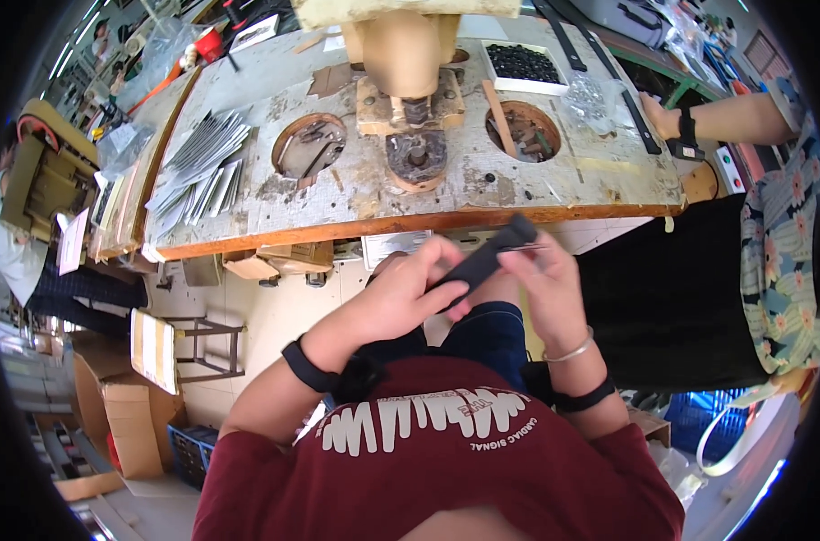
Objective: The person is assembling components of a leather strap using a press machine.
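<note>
Black strip [480,264], one, frame centre: left hand [425,281] grips its lower end; right hand [543,275] at upper end, pinch too blurred to tell. White tray [529,87], upper right: small black pieces [521,63].

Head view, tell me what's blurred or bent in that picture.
In the head view, the bench has a bowed front edge and the picture's corners go black; in that same head view, the machine is smoothly blurred up top; again in the head view, the right hand has slightly smeared fingers.
</note>
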The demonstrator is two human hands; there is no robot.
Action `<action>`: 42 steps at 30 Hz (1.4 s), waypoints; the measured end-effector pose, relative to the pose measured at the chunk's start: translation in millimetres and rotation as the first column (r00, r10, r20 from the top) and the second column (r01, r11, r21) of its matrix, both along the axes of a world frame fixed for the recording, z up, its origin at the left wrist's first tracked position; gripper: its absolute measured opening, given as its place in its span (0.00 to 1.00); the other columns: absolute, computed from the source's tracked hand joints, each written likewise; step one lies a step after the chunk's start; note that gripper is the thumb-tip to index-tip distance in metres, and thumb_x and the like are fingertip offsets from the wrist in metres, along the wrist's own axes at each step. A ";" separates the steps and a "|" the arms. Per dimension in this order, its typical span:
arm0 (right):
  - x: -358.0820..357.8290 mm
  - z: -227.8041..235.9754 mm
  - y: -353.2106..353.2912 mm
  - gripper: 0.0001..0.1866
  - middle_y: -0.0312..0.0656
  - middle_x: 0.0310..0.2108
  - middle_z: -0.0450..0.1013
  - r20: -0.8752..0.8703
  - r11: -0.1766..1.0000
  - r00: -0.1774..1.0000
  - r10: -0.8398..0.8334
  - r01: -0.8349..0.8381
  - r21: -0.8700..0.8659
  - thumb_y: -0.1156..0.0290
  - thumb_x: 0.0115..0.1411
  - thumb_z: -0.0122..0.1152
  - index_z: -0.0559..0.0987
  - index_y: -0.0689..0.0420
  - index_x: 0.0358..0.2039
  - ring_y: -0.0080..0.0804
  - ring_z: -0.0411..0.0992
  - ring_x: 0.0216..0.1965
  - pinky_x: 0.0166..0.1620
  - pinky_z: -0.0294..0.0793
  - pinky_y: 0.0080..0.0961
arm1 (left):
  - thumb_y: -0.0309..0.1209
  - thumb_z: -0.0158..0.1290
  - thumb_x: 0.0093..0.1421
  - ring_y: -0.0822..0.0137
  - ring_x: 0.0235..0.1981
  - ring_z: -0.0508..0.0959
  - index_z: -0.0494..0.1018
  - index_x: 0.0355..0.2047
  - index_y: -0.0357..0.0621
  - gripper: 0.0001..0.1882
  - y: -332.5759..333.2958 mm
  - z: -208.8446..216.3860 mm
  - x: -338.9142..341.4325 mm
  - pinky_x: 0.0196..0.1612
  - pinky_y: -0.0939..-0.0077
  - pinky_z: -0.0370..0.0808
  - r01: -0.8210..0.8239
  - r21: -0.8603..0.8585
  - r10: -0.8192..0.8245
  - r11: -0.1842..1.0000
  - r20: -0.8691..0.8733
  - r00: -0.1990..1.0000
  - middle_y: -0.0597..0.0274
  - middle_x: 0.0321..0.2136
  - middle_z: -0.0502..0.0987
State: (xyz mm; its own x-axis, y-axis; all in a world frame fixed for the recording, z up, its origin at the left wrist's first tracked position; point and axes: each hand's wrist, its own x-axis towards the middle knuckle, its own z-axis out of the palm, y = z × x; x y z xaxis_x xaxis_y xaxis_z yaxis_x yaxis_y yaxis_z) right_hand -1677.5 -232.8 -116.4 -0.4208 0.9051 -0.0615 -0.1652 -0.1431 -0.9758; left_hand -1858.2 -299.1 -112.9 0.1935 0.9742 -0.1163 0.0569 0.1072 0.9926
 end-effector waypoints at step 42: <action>-66.8 -23.3 -37.8 0.08 0.32 0.28 0.69 -0.036 0.980 0.990 0.137 -0.131 0.153 0.75 0.57 0.50 0.71 0.63 0.37 0.13 0.64 0.27 0.31 0.65 0.11 | 0.22 0.51 0.53 0.76 0.32 0.73 0.68 0.42 0.36 0.14 -17.1 4.5 -33.6 0.34 0.86 0.72 -0.433 -0.163 0.456 0.887 0.460 0.761 0.61 0.34 0.74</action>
State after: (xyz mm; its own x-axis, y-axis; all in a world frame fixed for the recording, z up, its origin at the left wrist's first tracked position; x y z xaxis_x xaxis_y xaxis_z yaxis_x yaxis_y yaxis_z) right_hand -1744.3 -270.5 -139.7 -0.5382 0.8377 0.0927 -0.1994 -0.0197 -0.9797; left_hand -1891.8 -316.2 -108.4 -0.2184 0.9608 -0.1710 -0.4820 0.0462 0.8750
